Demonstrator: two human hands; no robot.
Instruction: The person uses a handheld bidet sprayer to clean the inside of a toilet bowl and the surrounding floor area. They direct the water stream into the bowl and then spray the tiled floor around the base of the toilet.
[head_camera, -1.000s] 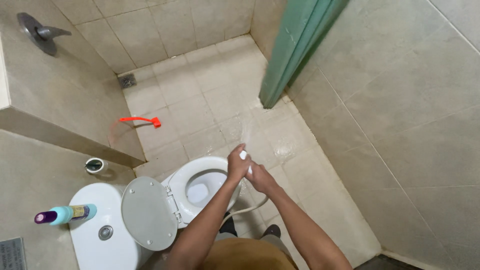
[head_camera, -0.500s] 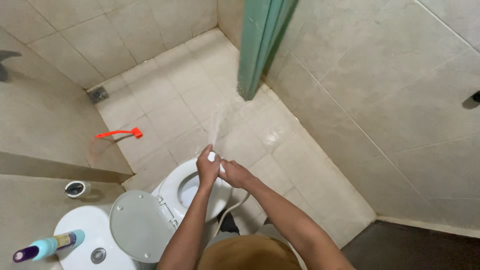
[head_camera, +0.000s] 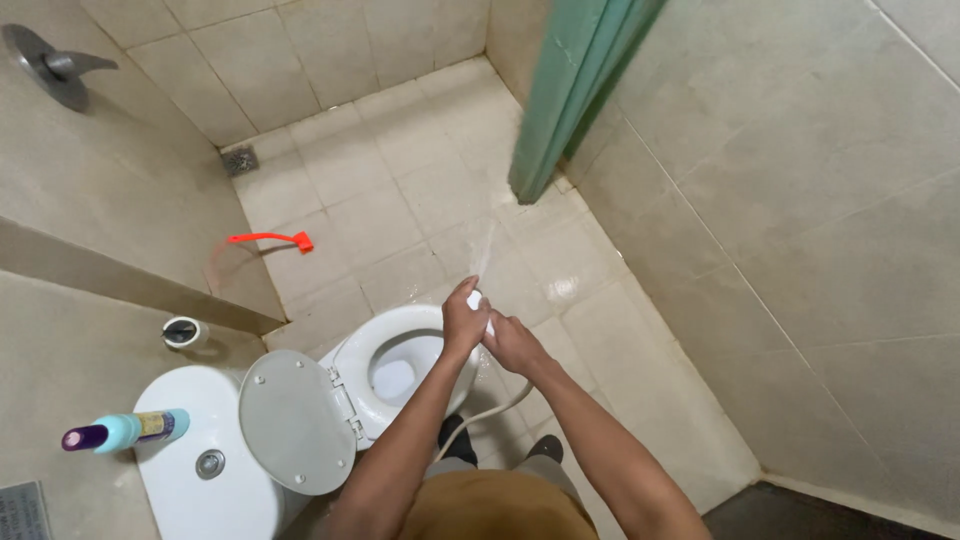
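Note:
Both of my hands are wrapped around a white spray nozzle (head_camera: 478, 300) held just over the front rim of the white toilet bowl (head_camera: 400, 340). My left hand (head_camera: 463, 322) grips it from above and my right hand (head_camera: 510, 343) holds it from below. A thin jet of water (head_camera: 487, 245) shoots from the nozzle forward onto the wet floor tiles. A white hose (head_camera: 482, 420) runs down from my hands toward my feet. The toilet lid (head_camera: 293, 420) stands raised to the left of the bowl.
A bottle with a blue body and purple cap (head_camera: 125, 432) lies on the white cistern (head_camera: 190, 470). A red-handled tool (head_camera: 268, 239) lies on the floor by the low tiled wall. A green door (head_camera: 570, 90) stands ahead, a floor drain (head_camera: 239, 160) sits far left, and a metal wall fitting (head_camera: 55, 65) is at top left.
The view has shifted slightly, so the toilet and my hands sit a little higher and further right. My hands stay on the nozzle and the water keeps spraying forward.

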